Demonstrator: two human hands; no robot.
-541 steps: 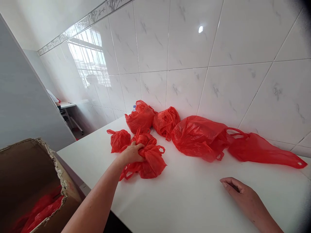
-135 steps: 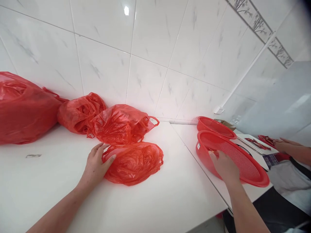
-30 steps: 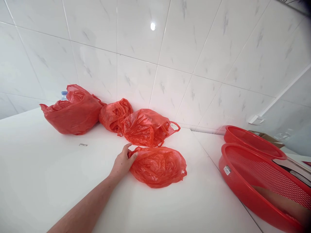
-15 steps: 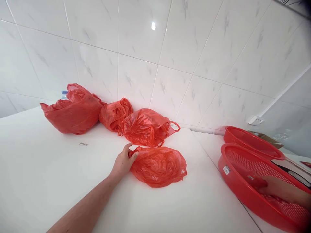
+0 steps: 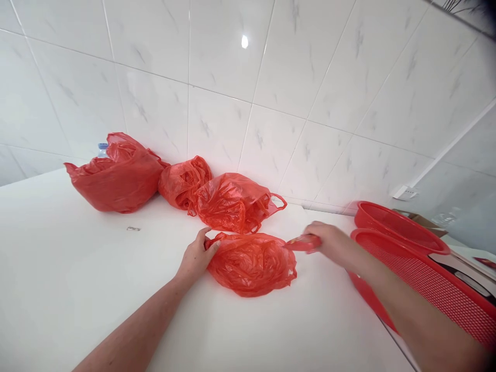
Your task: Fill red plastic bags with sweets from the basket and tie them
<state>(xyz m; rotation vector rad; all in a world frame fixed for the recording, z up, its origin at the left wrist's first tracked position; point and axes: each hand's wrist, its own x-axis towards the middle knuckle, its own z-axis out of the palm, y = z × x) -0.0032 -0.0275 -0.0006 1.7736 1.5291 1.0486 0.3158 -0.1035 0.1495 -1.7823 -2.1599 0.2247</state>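
Note:
A red plastic bag point(image 5: 251, 266) lies spread low on the white table, its mouth opened out. My left hand point(image 5: 196, 257) pinches the bag's left rim between thumb and fingers. Over the bag's right rim, my right hand point(image 5: 327, 238) is closed around a small red packet point(image 5: 305, 243), blurred by motion. The packet's tip overlaps the bag's edge in view; I cannot tell whether they touch. Just behind stands another red plastic bag point(image 5: 232, 201) with its handle loops showing.
Farther left are a crumpled red bag point(image 5: 184, 181) and a fuller red bag point(image 5: 116, 188), with a blue-capped bottle point(image 5: 103, 150) behind it. Two red mesh baskets stand right: a near basket point(image 5: 422, 274) under my right forearm and a far basket point(image 5: 399, 225). The tiled wall point(image 5: 217, 119) bounds the back.
My right hand has come out of the near basket and moved left to the bag, carrying the red packet. My left hand has stayed on the bag's rim.

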